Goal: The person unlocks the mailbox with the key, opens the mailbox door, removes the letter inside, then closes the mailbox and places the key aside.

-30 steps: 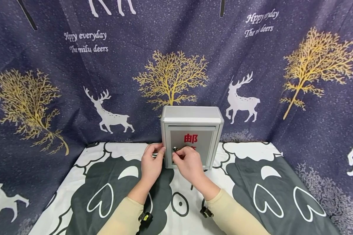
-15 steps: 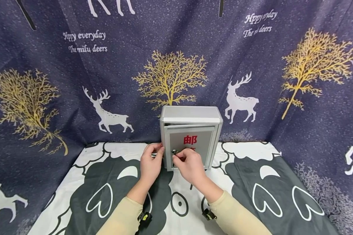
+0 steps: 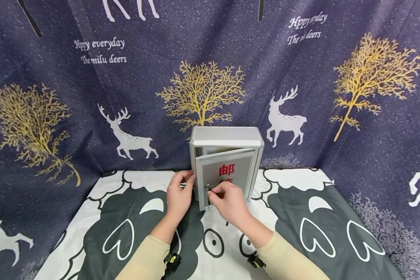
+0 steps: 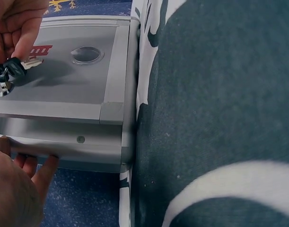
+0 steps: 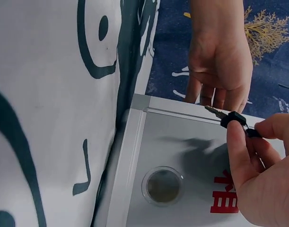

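A silver-grey metal mailbox [image 3: 227, 134] with red characters stands upright against the backdrop. Its hinged door [image 3: 245, 167] is ajar, swung out on the left side, so part of the interior shows above it. My right hand [image 3: 229, 202] pinches the black-headed key [image 5: 234, 118] at the door's lock [image 4: 6, 88]; a second key [image 4: 33, 63] hangs beside it. My left hand [image 3: 179, 192] holds the mailbox's left side, its fingertips on the side wall in the left wrist view. Low on the door is a round clear window [image 5: 163, 186].
The table carries a white and dark-grey cartoon-print cloth [image 3: 133, 217]. Behind the mailbox hangs a dark blue backdrop [image 3: 231, 42] printed with deer and golden trees. A small wrist device [image 3: 173, 258] sits at my left sleeve.
The door, closed a second ago, has swung outward on its left edge. My right hand has moved slightly toward me with the key. My left hand has stayed at the mailbox's side.
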`<state>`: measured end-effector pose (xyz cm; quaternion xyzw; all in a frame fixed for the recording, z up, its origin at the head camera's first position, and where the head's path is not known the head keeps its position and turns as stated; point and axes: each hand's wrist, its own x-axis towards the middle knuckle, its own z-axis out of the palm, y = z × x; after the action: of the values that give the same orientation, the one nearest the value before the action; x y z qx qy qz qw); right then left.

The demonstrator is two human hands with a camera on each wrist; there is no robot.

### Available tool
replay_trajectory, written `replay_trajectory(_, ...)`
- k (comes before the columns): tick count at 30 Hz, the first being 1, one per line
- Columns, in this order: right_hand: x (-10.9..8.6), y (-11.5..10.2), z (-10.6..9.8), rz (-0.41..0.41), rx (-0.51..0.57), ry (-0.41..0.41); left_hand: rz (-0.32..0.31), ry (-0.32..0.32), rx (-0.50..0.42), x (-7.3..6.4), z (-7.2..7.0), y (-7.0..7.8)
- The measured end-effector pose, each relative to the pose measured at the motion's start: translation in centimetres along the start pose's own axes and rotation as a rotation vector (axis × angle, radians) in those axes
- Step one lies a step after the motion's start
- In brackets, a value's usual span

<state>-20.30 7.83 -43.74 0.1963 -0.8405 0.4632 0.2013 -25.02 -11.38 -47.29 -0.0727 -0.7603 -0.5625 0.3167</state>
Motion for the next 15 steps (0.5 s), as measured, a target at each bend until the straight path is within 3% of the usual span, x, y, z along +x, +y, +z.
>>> replay_trajectory(15,-1.3,-0.3,-1.8,0.11,0.04,-0.109,0.036,0.007,-0.009,-0.1,0.0,0.0)
